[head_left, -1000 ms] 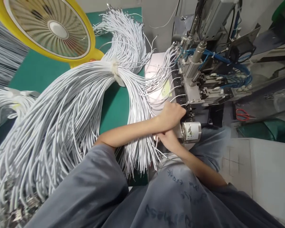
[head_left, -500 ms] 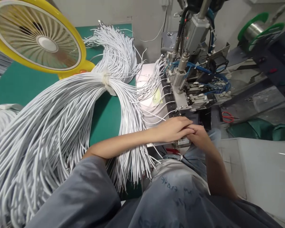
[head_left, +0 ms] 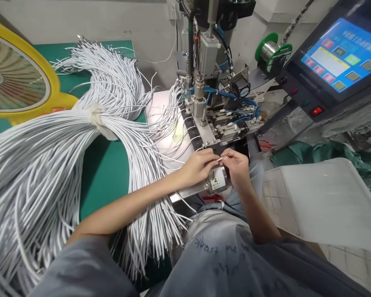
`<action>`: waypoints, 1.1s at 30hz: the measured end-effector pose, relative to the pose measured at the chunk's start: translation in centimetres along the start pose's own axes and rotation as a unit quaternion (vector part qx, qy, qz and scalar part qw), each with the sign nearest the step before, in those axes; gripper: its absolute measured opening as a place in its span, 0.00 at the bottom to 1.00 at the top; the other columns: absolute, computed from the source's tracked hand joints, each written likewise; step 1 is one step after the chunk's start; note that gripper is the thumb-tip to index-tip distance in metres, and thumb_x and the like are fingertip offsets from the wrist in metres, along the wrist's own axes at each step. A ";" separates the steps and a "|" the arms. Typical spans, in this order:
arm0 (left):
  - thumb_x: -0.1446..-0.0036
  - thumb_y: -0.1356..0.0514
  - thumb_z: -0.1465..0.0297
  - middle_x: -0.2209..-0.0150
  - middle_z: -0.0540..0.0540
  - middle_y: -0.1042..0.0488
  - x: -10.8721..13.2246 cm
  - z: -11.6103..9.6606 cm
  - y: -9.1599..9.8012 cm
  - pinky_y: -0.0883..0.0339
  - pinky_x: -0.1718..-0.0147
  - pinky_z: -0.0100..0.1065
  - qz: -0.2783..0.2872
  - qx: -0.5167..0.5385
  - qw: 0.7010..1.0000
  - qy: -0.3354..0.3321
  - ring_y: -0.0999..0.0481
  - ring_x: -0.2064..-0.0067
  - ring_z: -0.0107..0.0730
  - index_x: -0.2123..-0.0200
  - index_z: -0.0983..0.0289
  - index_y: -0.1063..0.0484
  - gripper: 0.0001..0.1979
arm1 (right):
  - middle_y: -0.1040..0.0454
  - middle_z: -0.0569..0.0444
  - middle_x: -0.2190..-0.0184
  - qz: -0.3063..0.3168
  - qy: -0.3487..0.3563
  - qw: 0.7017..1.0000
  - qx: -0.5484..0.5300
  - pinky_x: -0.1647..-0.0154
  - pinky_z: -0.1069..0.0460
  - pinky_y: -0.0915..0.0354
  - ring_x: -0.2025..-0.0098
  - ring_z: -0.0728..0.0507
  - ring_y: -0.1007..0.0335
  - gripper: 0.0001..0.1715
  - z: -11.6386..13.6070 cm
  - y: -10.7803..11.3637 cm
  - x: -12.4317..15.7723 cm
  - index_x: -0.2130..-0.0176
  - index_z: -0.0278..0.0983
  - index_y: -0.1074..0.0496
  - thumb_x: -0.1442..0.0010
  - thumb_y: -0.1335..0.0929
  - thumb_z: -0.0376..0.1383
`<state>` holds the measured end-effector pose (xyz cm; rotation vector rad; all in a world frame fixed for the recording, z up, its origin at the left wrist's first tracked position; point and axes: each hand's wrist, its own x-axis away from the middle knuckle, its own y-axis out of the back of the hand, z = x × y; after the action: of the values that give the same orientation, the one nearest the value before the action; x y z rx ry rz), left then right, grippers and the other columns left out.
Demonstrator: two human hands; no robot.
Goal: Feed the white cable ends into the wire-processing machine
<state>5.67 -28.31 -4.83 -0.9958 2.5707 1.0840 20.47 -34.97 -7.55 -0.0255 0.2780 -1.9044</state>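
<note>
My left hand [head_left: 198, 165] and my right hand [head_left: 238, 164] meet in front of the small machine [head_left: 213, 119], fingertips almost touching. Both pinch the end of a thin white cable [head_left: 221, 158] between them. Below the hands sits a silver cylinder with a warning label [head_left: 218, 182]. A big tied bundle of white cables [head_left: 80, 156] fans over the green mat [head_left: 102, 173] at left, and my left forearm lies across its loose ends. Several cable ends lie in a row along the machine's black fixture [head_left: 191, 132].
A yellow fan [head_left: 15, 82] stands at the far left. A touch screen [head_left: 343, 57] and a green-rimmed wire spool [head_left: 270, 49] are at right. Red scissors [head_left: 267, 144] lie behind the machine. A white plastic tray [head_left: 324, 202] sits at my right.
The view has swung to the right and up. My right hand came up from under the left and both now pinch a cable end in front of the machine.
</note>
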 end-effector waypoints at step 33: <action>0.38 0.55 0.79 0.73 0.54 0.32 -0.1 0.8 1.0 0.39 0.76 0.29 0.032 -0.314 0.936 -0.155 0.34 0.73 0.27 0.68 0.69 0.28 0.16 | 0.47 0.61 0.85 -0.072 0.138 0.943 0.295 0.79 0.53 0.48 0.81 0.51 0.50 0.11 0.7 -0.8 0.9 0.77 0.36 0.27 0.47 0.34 0.37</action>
<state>5.06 -27.18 -4.79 -0.7615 2.0428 1.9714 19.55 -35.73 -6.86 0.6411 -0.1216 -2.0680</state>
